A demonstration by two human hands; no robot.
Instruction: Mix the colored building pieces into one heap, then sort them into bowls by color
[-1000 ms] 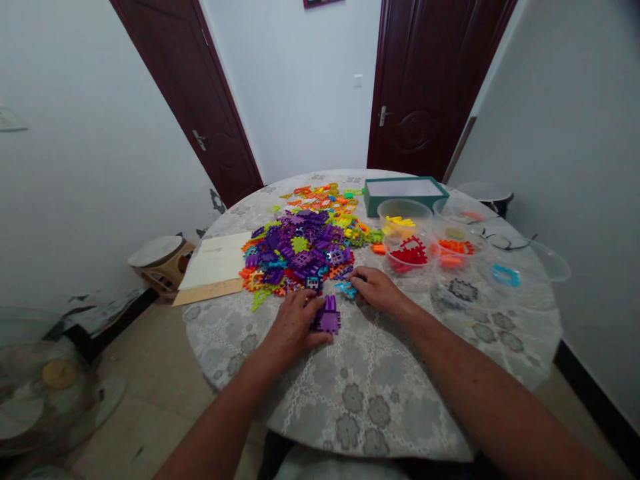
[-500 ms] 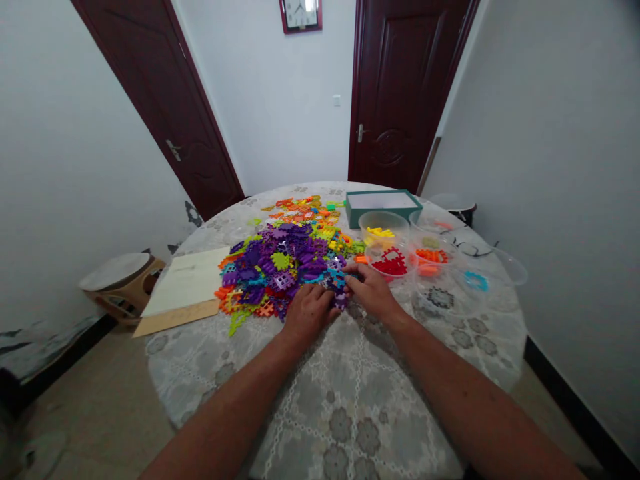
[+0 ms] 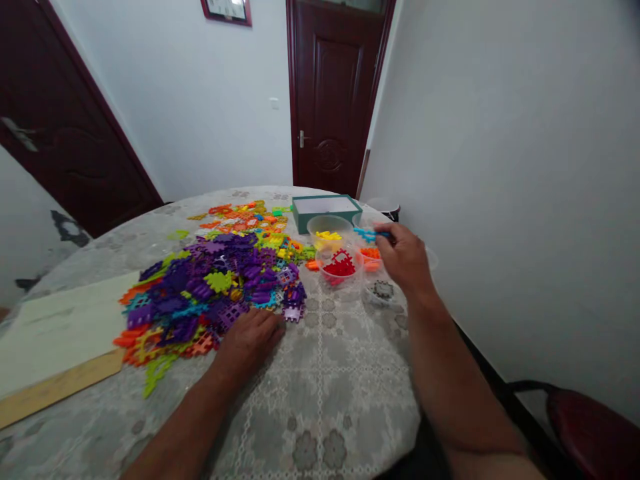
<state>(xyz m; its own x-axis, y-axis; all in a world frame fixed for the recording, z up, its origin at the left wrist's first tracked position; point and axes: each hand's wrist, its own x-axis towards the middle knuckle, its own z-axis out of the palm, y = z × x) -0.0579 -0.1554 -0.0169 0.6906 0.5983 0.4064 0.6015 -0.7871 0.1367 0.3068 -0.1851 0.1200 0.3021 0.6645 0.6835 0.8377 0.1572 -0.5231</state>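
Note:
My right hand [image 3: 406,257] is up over the clear plastic bowls, its thumb and fingers pinched on a blue toothed plastic building piece [image 3: 367,235]. Below and beside it are a bowl with orange pieces [image 3: 371,254] and one with a dark grey piece [image 3: 383,291]. My left hand [image 3: 253,335] lies palm down at the near edge of a heap of mostly purple interlocking plastic pieces [image 3: 215,277]. Its fingers are loosely extended and slightly bent, with nothing visible in them. Lime, orange and blue pieces are mixed into the heap.
Bowls of yellow pieces [image 3: 329,236] and red pieces [image 3: 341,264] stand right of the heap, before a green open box [image 3: 327,207]. Orange pieces [image 3: 240,217] are spread at the back. A pale board [image 3: 75,320] lies on the left, and a dark red seat [image 3: 595,427] is at lower right.
My right hand has moved from the heap out to the right over the bowls, carrying the blue piece. My left hand stays at the heap's edge. The view has turned right.

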